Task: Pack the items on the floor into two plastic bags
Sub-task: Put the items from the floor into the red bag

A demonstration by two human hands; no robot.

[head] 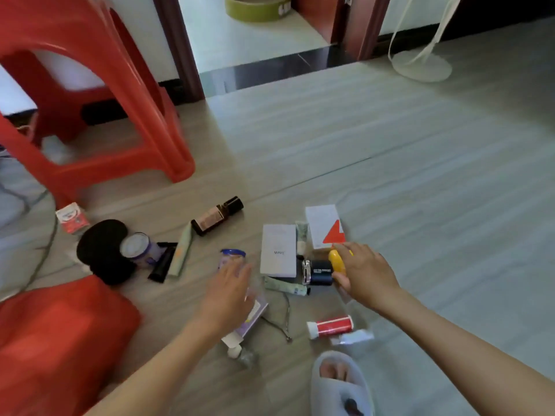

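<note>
Two bare hands reach over toiletries scattered on the floor (420,175) at the centre of the frame. The right hand (368,274) curls its fingers round a yellow bottle (337,261), right of centre. The left hand (229,291), blurred, spreads relaxed fingers above a clear pouch (255,313) and holds nothing that can be made out.

Two white boxes lie above the hands: one plain (278,250), one with a red triangle (326,225). Two pale green tubes (181,250) (286,287) lie flat, the second just below the plain box, and a third small tube (301,235) sits between the boxes. A dark blue jar (321,272) touches the yellow bottle. One brown bottle (217,216) lies on its side at upper centre. One red tube (330,325) lies at lower right, near a slipper (342,382). One blue-lidded jar (232,255) stands just above the left hand. At left sit one black round pad (100,247), one white tin (138,249) and one black tube (163,262), touching in a cluster, with one small red-and-white carton (72,217) above them. One metal nipper (283,322) lies between the arms.

One red stool (90,85) fills the upper left; red plastic (60,340), too blurred to identify, fills the lower left.
</note>
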